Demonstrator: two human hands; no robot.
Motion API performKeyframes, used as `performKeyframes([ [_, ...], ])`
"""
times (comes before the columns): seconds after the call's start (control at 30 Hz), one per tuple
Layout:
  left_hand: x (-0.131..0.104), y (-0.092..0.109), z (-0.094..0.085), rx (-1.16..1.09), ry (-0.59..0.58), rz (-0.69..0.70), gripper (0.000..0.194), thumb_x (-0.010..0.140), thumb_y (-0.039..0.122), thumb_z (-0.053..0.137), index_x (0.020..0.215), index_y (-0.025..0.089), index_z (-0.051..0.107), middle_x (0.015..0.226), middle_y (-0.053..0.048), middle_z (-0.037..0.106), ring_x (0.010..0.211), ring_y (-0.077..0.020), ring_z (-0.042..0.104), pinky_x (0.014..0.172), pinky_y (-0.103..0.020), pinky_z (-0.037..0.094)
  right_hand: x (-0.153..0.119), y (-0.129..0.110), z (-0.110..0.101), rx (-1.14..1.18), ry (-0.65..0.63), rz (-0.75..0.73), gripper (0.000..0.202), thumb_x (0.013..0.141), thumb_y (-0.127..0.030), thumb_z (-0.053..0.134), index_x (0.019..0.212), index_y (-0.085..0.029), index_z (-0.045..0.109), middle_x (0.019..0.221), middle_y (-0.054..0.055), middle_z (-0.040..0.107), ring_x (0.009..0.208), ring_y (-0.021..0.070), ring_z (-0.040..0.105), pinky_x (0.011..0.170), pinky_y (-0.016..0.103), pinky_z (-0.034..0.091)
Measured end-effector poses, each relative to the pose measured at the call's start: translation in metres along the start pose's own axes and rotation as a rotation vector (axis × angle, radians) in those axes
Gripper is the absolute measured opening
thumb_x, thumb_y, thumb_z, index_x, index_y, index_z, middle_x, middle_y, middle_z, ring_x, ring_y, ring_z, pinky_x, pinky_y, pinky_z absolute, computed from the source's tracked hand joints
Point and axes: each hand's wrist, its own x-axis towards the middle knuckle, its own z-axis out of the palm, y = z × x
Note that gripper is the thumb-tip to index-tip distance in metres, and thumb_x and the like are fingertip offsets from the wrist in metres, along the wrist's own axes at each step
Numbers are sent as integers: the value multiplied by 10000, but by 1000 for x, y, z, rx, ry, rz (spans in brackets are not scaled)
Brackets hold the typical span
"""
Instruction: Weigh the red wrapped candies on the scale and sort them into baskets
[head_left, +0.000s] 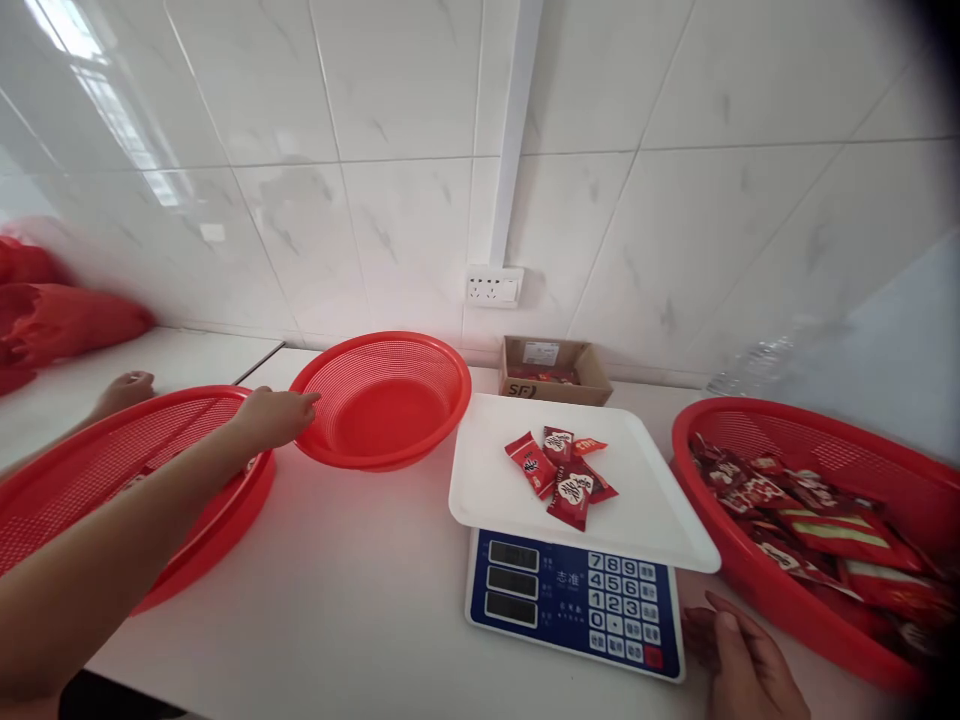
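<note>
My right hand (pixel 750 665) is at the lower right beside the digital scale (pixel 551 610), fingers closed on a small dark red snack packet (pixel 699 630), partly blurred. My left hand is out of view. On the scale's white tray (pixel 645 480) lie several red snack packets (pixel 573 490) in a loose, overlapping pile. Just right of the scale, a red plastic basket (pixel 720 415) holds many similar packets, some larger with a pale stripe. The scale's displays are too dark to read.
At the left, a co-worker's arm (pixel 172 500) crosses another red basket (pixel 225 395), its hand near the round red basket (pixel 382 462); another hand (pixel 124 388) is beyond. A cardboard box (pixel 559 390) stands by the wall. Red bags (pixel 82 320) lie far left, clear plastic (pixel 750 370) back right.
</note>
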Motion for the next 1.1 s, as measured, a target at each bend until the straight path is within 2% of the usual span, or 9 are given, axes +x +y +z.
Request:
performKeyframes([
  [0.13,-4,71,-14,-17,63,55,491,929,435,294,1295,185,506,1119,-162,663,1130,-360,547,943,-548,348,-5,-11,3,-32,7,75,579,702,-667,566,1048,-203,596,873,44,640,766,219,602,774,423,475],
  [0.27,-6,162,-22,-126,37,358,581,912,594,233,1422,325,300,1482,-4,383,1350,-229,337,1053,-362,316,-7,-15,6,0,-4,60,592,722,-664,550,1075,-190,580,868,41,631,750,205,597,717,381,492],
  [0.33,-4,207,-19,-275,-7,576,689,888,633,270,1465,263,201,1547,-60,237,1407,-252,205,1107,-403,234,-8,-17,6,15,-5,54,581,732,-655,549,1080,-189,577,869,37,627,758,200,597,711,368,496],
  [0.4,1,245,-11,-364,-41,706,784,845,691,300,1474,243,160,1561,-82,179,1430,-271,97,1126,-448,174,-8,-17,6,22,1,56,574,728,-654,554,1067,-192,579,856,29,622,761,196,597,719,361,495],
  [0.53,15,296,5,-352,-75,751,953,735,789,366,1478,256,97,1558,-128,161,1427,-335,32,1092,-596,107,-7,-16,6,36,-5,49,575,719,-667,547,1053,-200,579,833,16,611,748,191,590,705,354,496],
  [0.63,25,312,10,-295,-45,729,903,726,790,375,1451,279,207,1511,-152,273,1382,-375,195,1031,-625,206,-6,-15,6,44,-16,49,591,703,-677,550,1042,-194,580,823,18,610,743,190,586,700,352,499],
  [0.8,32,315,11,-283,35,731,554,804,631,456,1190,244,547,1241,-110,551,1155,-301,476,896,-438,415,-3,-12,7,98,-31,54,604,673,-680,582,1030,-192,584,805,13,605,727,182,578,667,331,506],
  [0.97,33,312,12,-335,100,727,458,791,591,523,1037,213,599,1073,-84,612,1024,-258,555,709,-314,469,0,-6,6,101,-41,51,607,685,-677,575,1041,-185,585,808,19,609,716,184,582,647,331,510],
  [1.1,35,307,5,-411,176,626,304,878,474,441,917,213,593,923,-41,650,840,-200,614,625,-274,442,0,-5,4,100,-32,62,609,675,-680,581,1031,-185,585,835,24,618,758,193,594,688,341,513],
])
